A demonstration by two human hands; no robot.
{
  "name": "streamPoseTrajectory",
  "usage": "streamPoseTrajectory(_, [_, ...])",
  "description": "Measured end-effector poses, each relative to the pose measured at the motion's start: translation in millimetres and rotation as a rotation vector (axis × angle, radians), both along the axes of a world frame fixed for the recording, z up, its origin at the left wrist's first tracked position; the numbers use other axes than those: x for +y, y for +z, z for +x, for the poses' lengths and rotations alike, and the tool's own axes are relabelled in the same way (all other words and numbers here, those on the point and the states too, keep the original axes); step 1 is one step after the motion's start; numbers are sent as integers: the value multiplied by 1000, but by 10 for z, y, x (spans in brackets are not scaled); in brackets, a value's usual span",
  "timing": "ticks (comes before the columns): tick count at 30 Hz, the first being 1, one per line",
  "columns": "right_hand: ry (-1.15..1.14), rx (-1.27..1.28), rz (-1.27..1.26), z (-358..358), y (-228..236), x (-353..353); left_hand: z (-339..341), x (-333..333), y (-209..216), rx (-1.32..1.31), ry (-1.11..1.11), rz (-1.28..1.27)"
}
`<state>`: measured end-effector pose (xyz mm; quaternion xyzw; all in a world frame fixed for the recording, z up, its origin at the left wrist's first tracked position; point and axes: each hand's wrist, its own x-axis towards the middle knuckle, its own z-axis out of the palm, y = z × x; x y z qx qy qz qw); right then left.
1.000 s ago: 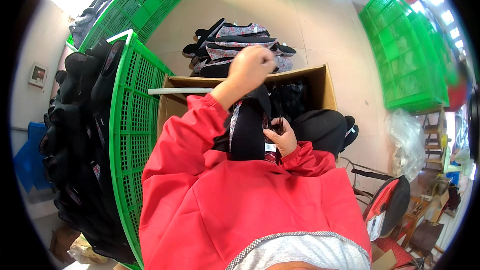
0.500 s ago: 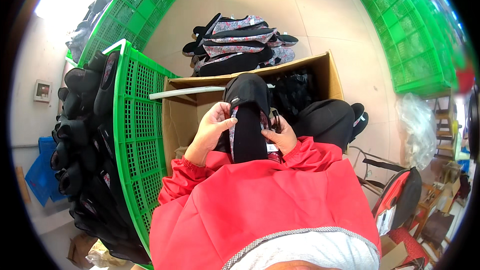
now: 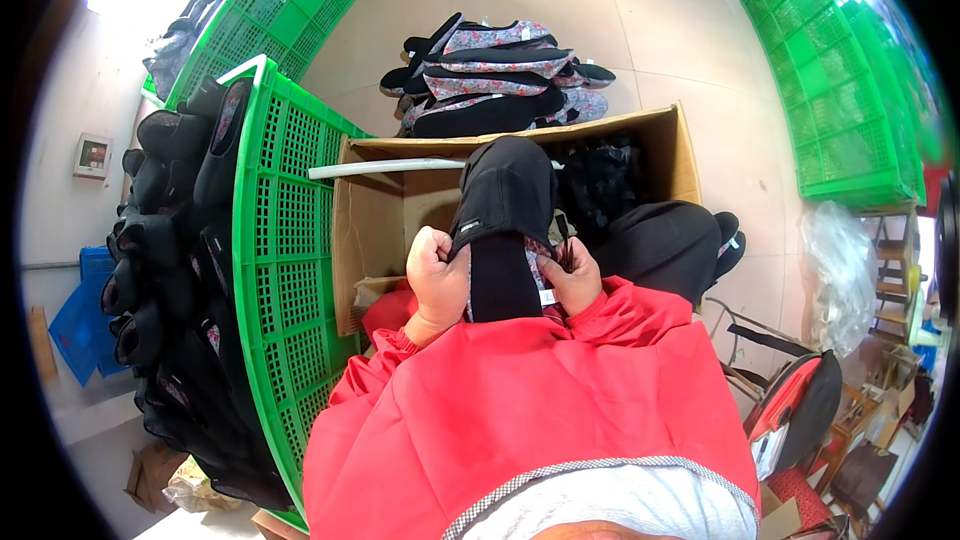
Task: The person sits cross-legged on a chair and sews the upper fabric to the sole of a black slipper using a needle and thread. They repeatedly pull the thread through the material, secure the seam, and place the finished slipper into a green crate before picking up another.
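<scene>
A black slipper [image 3: 505,185] with grey-and-red floral lining lies lengthwise in front of my red apron, its toe pointing away from me. My left hand [image 3: 437,282] is closed on the left edge of its opening, close to a small label on the upper. On the opposite edge, my right hand [image 3: 574,276] pinches the slipper near a white tag [image 3: 546,297]. A thin dark tool [image 3: 563,228], perhaps thread snips, sticks up from the right hand; most of it is hidden.
A cardboard box [image 3: 690,155] holding dark items stands ahead, a pale tube [image 3: 385,168] across its edge. Beyond lies a pile of slippers [image 3: 500,80]. Left is a green crate [image 3: 275,270] beside many black slippers [image 3: 165,260]; another green crate [image 3: 835,80] stands right.
My left hand has shifted from thumb and fingers on the upper's edge to a tighter grip lower at the side. The slipper's upper sits slightly turned. My view has shifted a little.
</scene>
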<state>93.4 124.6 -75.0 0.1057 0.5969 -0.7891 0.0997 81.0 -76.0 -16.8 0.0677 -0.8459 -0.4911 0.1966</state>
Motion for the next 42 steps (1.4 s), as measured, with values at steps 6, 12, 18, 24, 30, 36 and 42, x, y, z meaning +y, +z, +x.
streamPoseTrajectory(6, [-51, 76, 210, 24, 74, -30, 54, -6, -283, 53, 50, 301])
streamPoseTrajectory(12, [-69, 57, 96, 3, 83, -70, 40, 78, -207, -108, 108, 673])
streamPoseTrajectory(18, [-76, 3, -2, -48, 117, -103, 32, 57, -75, -250, -139, 700])
streamPoseTrajectory(24, [-14, 99, -199, -103, 72, 48, -100, -41, 340, -145, -77, 1115])
streamPoseTrajectory(30, [240, 336, -85, -127, 484, 168, -254, -73, 522, 1, 108, 1197])
streamPoseTrajectory(36, [146, 326, -111, -187, 431, 74, -157, 228, 527, -43, 20, 1127])
streamPoseTrajectory(42, [167, 289, -107, -250, 505, 101, -47, 337, 339, -145, -113, 1099])
